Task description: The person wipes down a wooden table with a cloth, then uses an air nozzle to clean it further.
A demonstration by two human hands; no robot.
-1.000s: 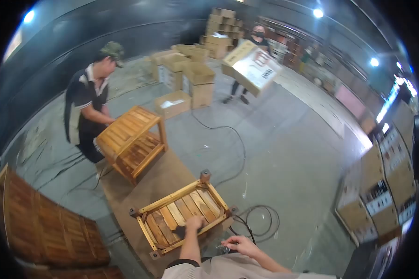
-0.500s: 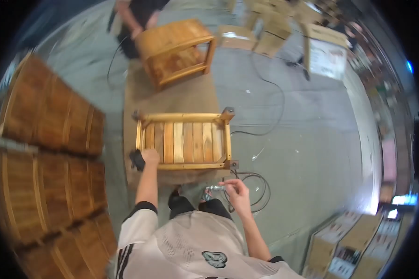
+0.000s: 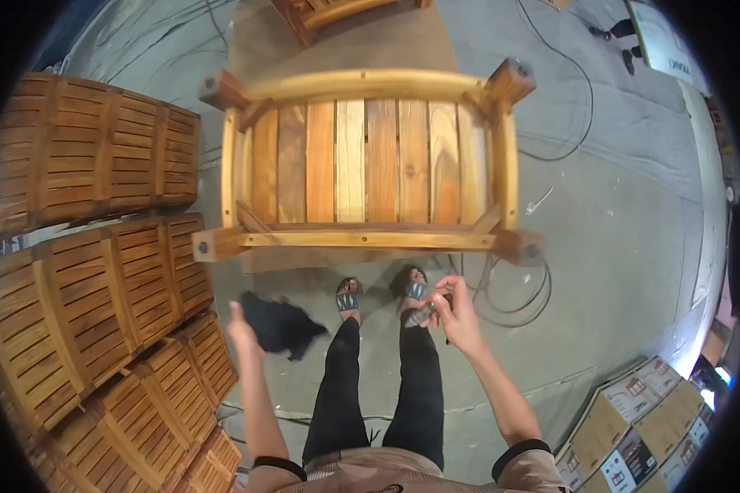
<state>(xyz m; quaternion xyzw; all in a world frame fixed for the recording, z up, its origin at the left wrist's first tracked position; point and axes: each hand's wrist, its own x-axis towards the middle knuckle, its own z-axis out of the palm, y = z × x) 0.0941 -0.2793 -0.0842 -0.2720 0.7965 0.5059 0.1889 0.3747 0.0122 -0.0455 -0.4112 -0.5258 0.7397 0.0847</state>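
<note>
A slatted wooden stool or small table [image 3: 366, 164] lies upside down in front of me, its four legs pointing up. To its lower left, my left hand [image 3: 245, 330] holds a black cloth [image 3: 281, 325] that hangs to the right of the fingers. Below the stool's right front leg, my right hand [image 3: 456, 311] is closed on a small metal tool or fitting [image 3: 420, 315], too small to name surely. Neither hand touches the wood.
Stacked slatted wooden furniture [image 3: 82, 304] fills the left side. Part of another wooden piece [image 3: 345, 12] shows at the top. A cable [image 3: 543, 287] coils on the floor at right. Cardboard boxes [image 3: 633, 419] stand lower right. A person's feet [image 3: 625, 45] show upper right.
My view has tilted down and come closer to the stool. My left hand has come off the stool's left corner with the black cloth. The co-worker at the far piece is out of view.
</note>
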